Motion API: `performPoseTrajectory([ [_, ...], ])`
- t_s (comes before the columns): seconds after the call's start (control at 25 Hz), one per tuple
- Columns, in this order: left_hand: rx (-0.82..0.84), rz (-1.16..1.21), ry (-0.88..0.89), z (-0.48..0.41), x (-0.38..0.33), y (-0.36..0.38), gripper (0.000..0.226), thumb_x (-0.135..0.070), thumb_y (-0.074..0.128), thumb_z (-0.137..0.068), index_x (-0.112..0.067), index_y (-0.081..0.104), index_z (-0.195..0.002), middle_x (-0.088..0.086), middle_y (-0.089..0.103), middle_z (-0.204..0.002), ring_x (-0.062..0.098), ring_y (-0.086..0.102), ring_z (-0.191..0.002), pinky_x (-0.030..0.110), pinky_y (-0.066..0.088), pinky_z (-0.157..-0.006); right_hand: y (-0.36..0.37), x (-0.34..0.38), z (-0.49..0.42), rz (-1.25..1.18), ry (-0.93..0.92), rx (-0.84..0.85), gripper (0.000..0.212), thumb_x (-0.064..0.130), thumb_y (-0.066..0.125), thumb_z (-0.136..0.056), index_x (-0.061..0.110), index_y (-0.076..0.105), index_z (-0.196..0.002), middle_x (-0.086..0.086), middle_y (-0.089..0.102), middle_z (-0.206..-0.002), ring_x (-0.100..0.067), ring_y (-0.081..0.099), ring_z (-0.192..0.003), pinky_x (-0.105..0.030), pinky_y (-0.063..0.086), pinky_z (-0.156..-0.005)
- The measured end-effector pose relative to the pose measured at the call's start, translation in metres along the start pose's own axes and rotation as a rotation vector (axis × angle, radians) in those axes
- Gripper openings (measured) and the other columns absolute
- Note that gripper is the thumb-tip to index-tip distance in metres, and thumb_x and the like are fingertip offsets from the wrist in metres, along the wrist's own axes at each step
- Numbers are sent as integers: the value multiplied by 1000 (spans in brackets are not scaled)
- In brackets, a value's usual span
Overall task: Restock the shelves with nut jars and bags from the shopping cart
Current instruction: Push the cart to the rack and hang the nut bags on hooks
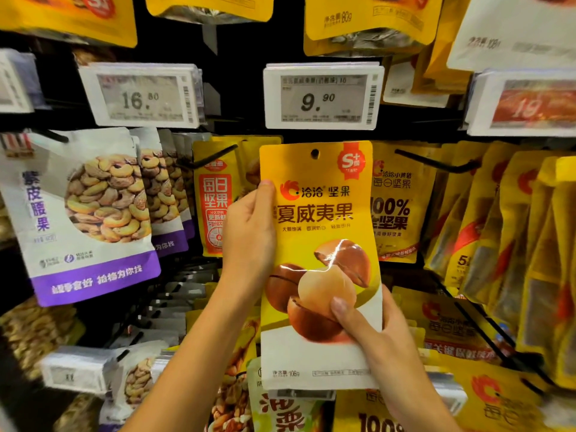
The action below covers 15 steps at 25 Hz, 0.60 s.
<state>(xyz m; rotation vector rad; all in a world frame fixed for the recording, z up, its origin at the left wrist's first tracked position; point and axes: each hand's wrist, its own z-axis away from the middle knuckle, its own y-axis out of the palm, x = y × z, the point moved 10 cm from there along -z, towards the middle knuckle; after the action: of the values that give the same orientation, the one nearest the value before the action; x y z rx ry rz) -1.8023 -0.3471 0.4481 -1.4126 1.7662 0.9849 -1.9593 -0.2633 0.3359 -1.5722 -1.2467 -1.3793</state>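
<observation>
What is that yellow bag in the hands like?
The yellow bag is a shiny pouch, white at the bottom, with pictured brown nuts, a red badge and a hang hole. It is upright below the 9.90 price tag. The left hand holds its left edge; the right hand pinches its lower right.

9.90 price tag (322, 96) blocks above macadamia bag (318, 213); cashew bags (93, 213) left, yellow bags (498, 229) right; dark gap (103, 325) lower left.

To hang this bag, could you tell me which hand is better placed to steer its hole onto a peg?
Probably left: the left hand grips the macadamia bag high, nearest its hang hole; the right hand holds the bottom.
</observation>
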Motion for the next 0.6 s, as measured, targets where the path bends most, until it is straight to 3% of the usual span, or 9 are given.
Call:
performPoseTrajectory([
  [0.16,32,56,-62,-4,0,3,50,-28,38,-100,-17,70,-62,2,73,-66,12,69,-58,23,54,-49,0,3,1,25,-13,-7,79,69,70,-33,43,56,-106,19,70,-93,-2,68,-84,-19,51,-67],
  [0.32,46,33,-78,-5,3,2,54,-28,39,-99,-19,68,-55,3,71,-62,11,66,-54,22,53,-49,5,-7,0,31,44,1,82,69,70,-30,41,57,-106,11,71,-98,-13,66,-95,-34,54,-81],
  [0.4,44,30,-81,-5,3,0,53,-28,39,-99,-18,68,-56,3,71,-63,12,66,-54,22,52,-48,6,-10,0,27,59,-1,84,69,71,-28,41,57,-107,10,72,-97,-14,68,-91,-33,55,-77],
  [0.48,44,-40,0,-7,-5,1,50,-31,39,-100,-10,66,-63,10,71,-67,22,67,-59,31,54,-52,3,-12,-1,1,73,-20,78,68,72,-26,43,60,-99,14,73,-90,-10,70,-82,-25,54,-64],
  [0.56,59,-144,88,-7,-12,6,55,-37,37,-100,7,61,-77,25,68,-76,39,65,-70,48,54,-59,-2,-12,0,-9,76,-44,70,68,70,-27,47,61,-93,20,71,-87,-6,69,-79,-22,51,-62],
  [0.6,78,-173,94,-7,-11,10,58,-39,35,-100,10,60,-81,27,67,-80,41,65,-74,51,54,-62,-3,-9,0,-7,64,-47,67,68,69,-28,50,61,-92,23,70,-86,-2,68,-78,-21,50,-63],
])
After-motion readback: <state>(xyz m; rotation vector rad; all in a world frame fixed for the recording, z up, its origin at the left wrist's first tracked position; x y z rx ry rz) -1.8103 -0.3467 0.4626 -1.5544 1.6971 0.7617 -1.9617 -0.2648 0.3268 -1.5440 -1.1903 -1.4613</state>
